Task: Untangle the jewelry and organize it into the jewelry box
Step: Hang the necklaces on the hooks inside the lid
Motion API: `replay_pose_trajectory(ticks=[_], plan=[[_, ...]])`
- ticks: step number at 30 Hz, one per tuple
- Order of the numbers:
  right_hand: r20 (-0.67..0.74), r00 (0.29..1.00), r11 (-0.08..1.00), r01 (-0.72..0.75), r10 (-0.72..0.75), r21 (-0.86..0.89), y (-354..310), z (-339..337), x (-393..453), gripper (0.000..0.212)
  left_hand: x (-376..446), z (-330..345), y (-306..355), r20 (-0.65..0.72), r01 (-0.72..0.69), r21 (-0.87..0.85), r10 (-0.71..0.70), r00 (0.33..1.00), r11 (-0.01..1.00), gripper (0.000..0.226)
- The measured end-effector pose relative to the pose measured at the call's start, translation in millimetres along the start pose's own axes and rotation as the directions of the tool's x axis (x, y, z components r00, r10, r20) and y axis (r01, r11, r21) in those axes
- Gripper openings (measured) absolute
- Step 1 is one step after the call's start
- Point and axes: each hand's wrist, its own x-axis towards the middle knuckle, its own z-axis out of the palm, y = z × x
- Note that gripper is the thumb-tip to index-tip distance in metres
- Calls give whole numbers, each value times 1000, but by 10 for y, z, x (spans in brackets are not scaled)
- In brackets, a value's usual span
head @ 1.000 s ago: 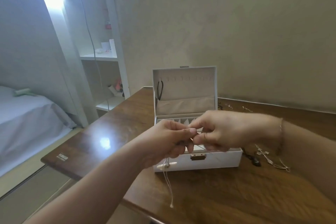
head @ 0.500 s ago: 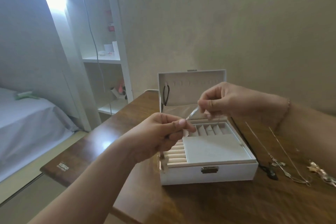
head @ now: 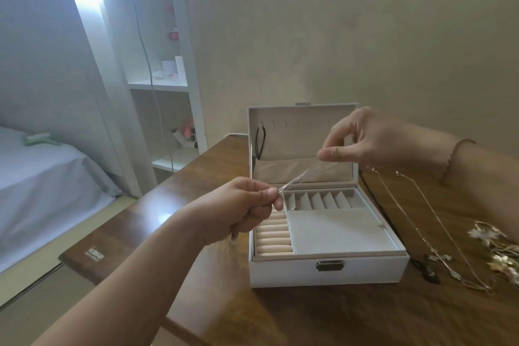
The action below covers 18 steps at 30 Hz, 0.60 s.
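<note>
Two ends of a thin chain point(head: 295, 180) were pinched, one by the left hand point(head: 241, 205), one by the right hand point(head: 362, 140), and stretched taut above the open jewelry box point(head: 323, 275) near the table's point(head: 337, 317) left edge. Light, limp and easily snagged, it was judged best held by its ends.

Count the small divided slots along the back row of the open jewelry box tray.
5 show, side by side along the back of the jewelry box tray, behind the flat pad. The left hand may hide another.
</note>
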Motion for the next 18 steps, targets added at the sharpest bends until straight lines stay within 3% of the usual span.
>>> replay_pose_trajectory(ticks=[2, 3, 5, 6, 8, 10, 12, 15, 18], plan=[[103, 992, 995, -75, 68, 64, 54, -22, -8, 12, -1, -16, -1, -35, 1, 19, 0, 999, 1000, 27], [75, 991, 980, -120, 109, 158, 118, -22, 11, 13, 7, -12, 4, -65, -3, 77, 8, 998, 997, 28], [-122, 968, 879, -144, 222, 455, 162, 15, 48, 17, 23, 23, 34, -114, -6, 196, 29, 993, 981, 30], [-238, 940, 846, -88, 245, 526, 149, 62, 58, 21, 28, 49, 53, -124, -7, 243, 38, 992, 970, 30], [-351, 931, 931, 39, 98, 364, 32, 158, 54, 33, 30, 95, 94, -120, -12, 306, 51, 991, 952, 30], [-90, 992, 974, 104, -88, 200, -151, 280, 31, 43, 33, 109, 121, -107, -22, 344, 62, 992, 939, 30], [158, 982, 988, 88, -107, 126, -245, 421, 23, 35, 15, 93, 140, -82, -25, 388, 62, 995, 921, 30], [119, 985, 981, 104, -124, 162, -275, 518, 54, 15, -22, 68, 135, -41, -38, 405, 59, 997, 913, 29], [243, 970, 976, -27, -26, 215, -291, 487, 68, 29, -48, 39, 114, -77, -55, 386, 92, 993, 921, 28]])
